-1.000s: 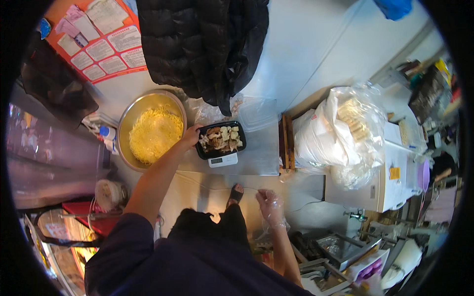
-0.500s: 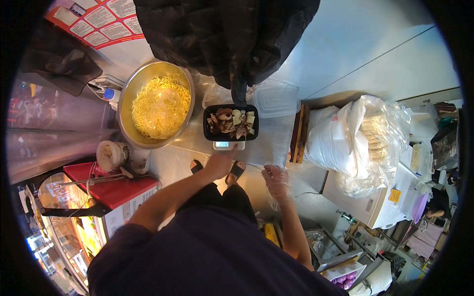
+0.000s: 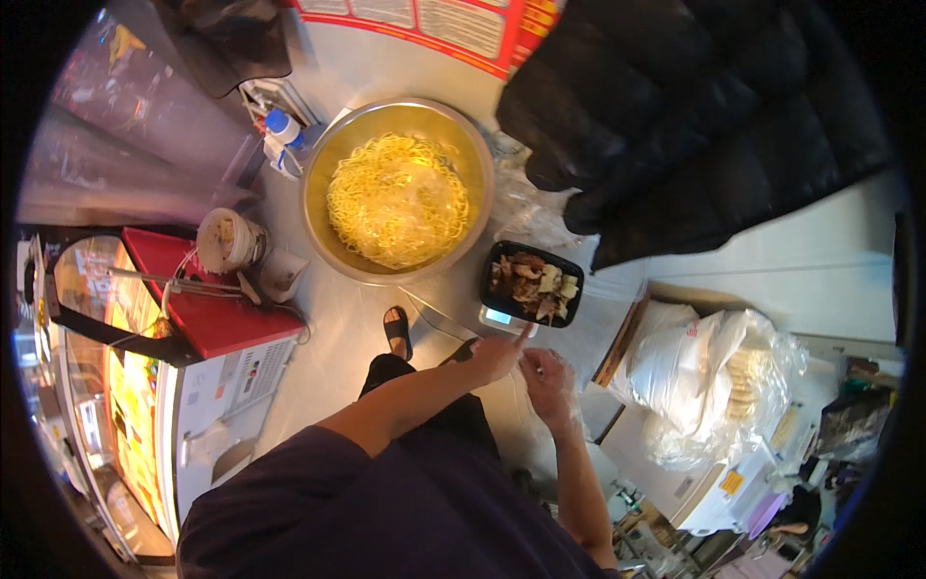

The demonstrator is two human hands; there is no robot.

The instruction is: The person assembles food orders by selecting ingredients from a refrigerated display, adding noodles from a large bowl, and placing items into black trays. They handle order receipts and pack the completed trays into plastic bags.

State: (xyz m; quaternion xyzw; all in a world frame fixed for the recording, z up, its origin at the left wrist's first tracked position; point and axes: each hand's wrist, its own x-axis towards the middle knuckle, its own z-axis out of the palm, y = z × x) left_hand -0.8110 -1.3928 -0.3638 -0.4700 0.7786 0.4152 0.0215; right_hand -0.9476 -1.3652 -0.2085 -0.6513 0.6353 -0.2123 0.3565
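A black plastic tray (image 3: 533, 311) of chopped dark meat and pale pieces (image 3: 536, 284) rests on a small scale (image 3: 498, 317) with a lit display. My left hand (image 3: 494, 359) is bare, its index finger stretched out to the scale's near edge, just below the tray. It holds nothing that I can see. Close on its right, my right hand (image 3: 550, 386) wears a clear plastic glove. Its fingers are curled together, and whatever may be between them is hidden.
A large steel bowl (image 3: 320, 236) of yellow noodles (image 3: 397, 198) stands left of the tray. A black padded cloth (image 3: 694, 116) hangs beyond. White plastic bags (image 3: 685, 372) lie at right. A red-topped display case (image 3: 193, 299), a dirty tub (image 3: 230, 241) and a blue-capped bottle (image 3: 282, 125) are left.
The view has swung left, so bowl, tray and cloth appear farther right. My right hand has come nearer to my left. My left index finger still reaches to the scale.
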